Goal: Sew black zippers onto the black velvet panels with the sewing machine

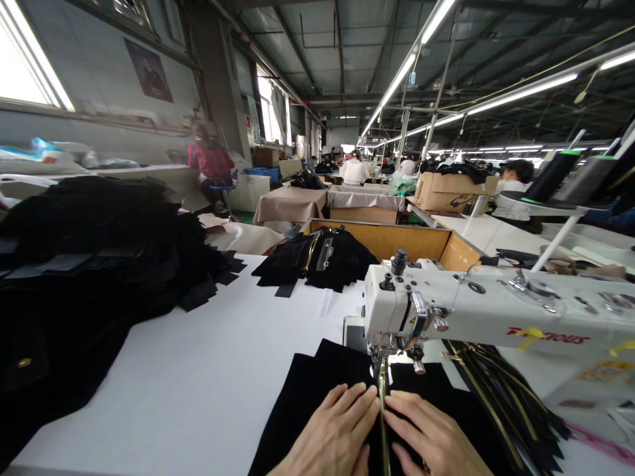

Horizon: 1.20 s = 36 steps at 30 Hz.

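Note:
Black fabric lies flat under the needle of a white sewing machine. A gold-toothed zipper runs lengthwise over the cloth and up to the presser foot. To the left of the zipper, my left hand rests flat with its fingers stretched forward on the fabric. My right hand lies on the other side, fingers extended and their tips beside the zipper. Part of the cloth is hidden beneath both hands.
Tall stacks of black pieces fill the left side. A smaller pile with zippers sits behind the machine. Loose zipper strips lie under the machine arm. Thread cones stand at right. Several people work farther back.

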Available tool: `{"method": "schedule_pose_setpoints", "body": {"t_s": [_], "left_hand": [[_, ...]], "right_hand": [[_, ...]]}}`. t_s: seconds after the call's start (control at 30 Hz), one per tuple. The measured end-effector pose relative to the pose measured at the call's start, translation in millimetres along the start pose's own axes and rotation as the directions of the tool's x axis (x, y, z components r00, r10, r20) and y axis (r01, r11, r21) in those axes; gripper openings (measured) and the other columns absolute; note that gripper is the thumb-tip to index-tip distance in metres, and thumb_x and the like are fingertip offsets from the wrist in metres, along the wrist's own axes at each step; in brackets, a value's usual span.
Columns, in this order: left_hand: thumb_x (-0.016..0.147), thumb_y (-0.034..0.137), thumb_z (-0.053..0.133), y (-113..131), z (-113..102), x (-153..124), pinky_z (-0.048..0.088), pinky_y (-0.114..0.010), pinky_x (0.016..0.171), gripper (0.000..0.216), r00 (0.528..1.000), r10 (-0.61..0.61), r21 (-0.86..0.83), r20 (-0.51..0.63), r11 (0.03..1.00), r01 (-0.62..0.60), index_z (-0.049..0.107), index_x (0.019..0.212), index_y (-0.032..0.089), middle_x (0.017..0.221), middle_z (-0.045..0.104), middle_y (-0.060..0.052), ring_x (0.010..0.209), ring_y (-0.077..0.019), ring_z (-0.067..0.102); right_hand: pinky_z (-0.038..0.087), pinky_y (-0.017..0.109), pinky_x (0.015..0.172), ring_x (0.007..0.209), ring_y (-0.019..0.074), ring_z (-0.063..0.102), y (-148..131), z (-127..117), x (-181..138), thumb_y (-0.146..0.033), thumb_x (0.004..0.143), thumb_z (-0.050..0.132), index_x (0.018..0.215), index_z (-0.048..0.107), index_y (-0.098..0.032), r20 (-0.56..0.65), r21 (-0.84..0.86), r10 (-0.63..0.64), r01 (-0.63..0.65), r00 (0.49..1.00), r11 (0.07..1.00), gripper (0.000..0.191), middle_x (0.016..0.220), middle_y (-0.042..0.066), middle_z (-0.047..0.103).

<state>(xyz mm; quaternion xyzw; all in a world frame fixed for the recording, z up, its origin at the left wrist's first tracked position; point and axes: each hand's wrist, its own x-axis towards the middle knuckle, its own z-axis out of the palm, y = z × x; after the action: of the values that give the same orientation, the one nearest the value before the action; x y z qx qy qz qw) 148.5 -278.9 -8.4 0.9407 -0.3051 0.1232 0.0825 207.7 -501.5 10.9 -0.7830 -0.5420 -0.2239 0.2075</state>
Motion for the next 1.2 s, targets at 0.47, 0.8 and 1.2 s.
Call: {"method": "schedule_pose_setpoints", "body": {"t_s": [0.47, 0.8, 1.2], "left_hand": [[0.070, 0.007, 0.052, -2, -5, 4, 0.037, -0.045, 0.115, 0.076, 0.998, -0.039, -0.069, 0.040, 0.997, 0.041, 0.037, 0.144, 0.015, 0.149, 0.043, -0.006, 0.134, -0.0263, 0.043], [0.085, 0.006, 0.052, -9, -24, 18, 0.033, -0.048, 0.118, 0.066, 0.992, -0.107, -0.135, 0.064, 0.984, 0.115, 0.033, 0.147, 0.018, 0.150, 0.042, -0.004, 0.138, -0.0228, 0.036], [0.088, 0.006, 0.056, -10, -30, 21, 0.031, -0.046, 0.119, 0.075, 0.991, -0.103, -0.199, 0.082, 0.973, 0.118, 0.023, 0.152, 0.025, 0.151, 0.039, -0.002, 0.138, -0.0215, 0.036]], "right_hand": [[0.053, 0.044, 0.103, 0.130, 0.0268, 0.051, 26, 18, 8, -0.018, 0.096, 0.046, 0.142, 0.049, -0.012, 0.219, -0.156, 0.145, -0.112, 0.965, 0.981, 0.046, 0.145, 0.011, 0.048], [0.056, 0.039, 0.096, 0.114, 0.0258, 0.063, 54, 28, 18, -0.027, 0.099, 0.051, 0.133, 0.055, -0.017, 0.216, -0.056, 0.228, -0.221, 0.949, 0.974, 0.036, 0.125, 0.011, 0.064], [0.054, 0.041, 0.102, 0.125, 0.0242, 0.055, 38, 26, -3, -0.019, 0.100, 0.043, 0.142, 0.048, -0.018, 0.215, -0.122, 0.164, -0.140, 0.963, 0.983, 0.042, 0.140, 0.009, 0.053]]}}
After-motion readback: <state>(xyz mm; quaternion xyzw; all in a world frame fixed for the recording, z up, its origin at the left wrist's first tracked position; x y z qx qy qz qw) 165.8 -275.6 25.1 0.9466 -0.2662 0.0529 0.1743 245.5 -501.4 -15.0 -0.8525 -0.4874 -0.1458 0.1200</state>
